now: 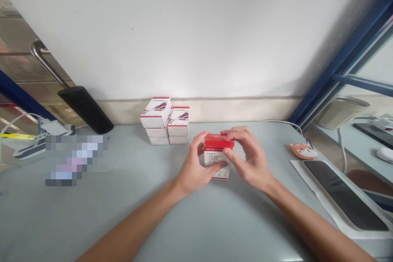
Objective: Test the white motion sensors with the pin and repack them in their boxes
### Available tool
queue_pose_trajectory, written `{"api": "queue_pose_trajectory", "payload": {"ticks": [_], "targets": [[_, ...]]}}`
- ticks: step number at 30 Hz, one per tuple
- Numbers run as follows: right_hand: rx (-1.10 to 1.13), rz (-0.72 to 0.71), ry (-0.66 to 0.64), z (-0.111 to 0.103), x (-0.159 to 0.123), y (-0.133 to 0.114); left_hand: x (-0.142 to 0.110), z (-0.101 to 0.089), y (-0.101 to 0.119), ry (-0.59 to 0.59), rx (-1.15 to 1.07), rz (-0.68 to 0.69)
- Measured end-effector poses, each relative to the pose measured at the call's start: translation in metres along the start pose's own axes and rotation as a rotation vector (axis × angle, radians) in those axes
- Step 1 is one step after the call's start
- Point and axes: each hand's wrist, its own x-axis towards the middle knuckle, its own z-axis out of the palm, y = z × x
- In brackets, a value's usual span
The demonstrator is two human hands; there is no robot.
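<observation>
A small red-and-white detector box (216, 159) stands upright between my hands at the middle of the table. My left hand (196, 168) wraps around its left side, with the thumb across the printed front. At the top, my right hand (247, 153) pinches the red lid flap (219, 141), thumb in front and fingers behind. The flap looks slightly raised along its front edge. Behind and to the left, several similar white boxes with red trim are stacked in two columns, a taller left stack (156, 120) and a right stack (179, 125).
The grey table (147, 213) meets a white wall. At the left are a black cylinder (87, 108), a power strip (46, 141) and a blurred-out object (76, 159). To the right lie a phone (344, 194) on white paper and an orange animal-faced case (303, 151).
</observation>
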Motion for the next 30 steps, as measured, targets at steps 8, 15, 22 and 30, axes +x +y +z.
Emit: {"api": "queue_pose_trajectory", "payload": {"ticks": [8, 15, 22, 30], "targets": [[0.039, 0.065, 0.025, 0.0029, 0.0026, -0.0043, 0.0013, -0.0013, -0.0044, -0.009, 0.042, 0.06], [0.02, 0.037, 0.024, 0.0022, 0.004, -0.0041, 0.002, -0.004, -0.0076, -0.022, 0.049, 0.078], [-0.009, 0.0, 0.009, -0.0017, 0.0069, -0.0027, 0.004, -0.005, -0.0052, 0.006, 0.08, 0.07], [0.031, 0.011, 0.01, 0.0018, 0.0077, 0.0012, 0.0089, -0.0072, -0.0014, -0.042, 0.06, 0.039]]}}
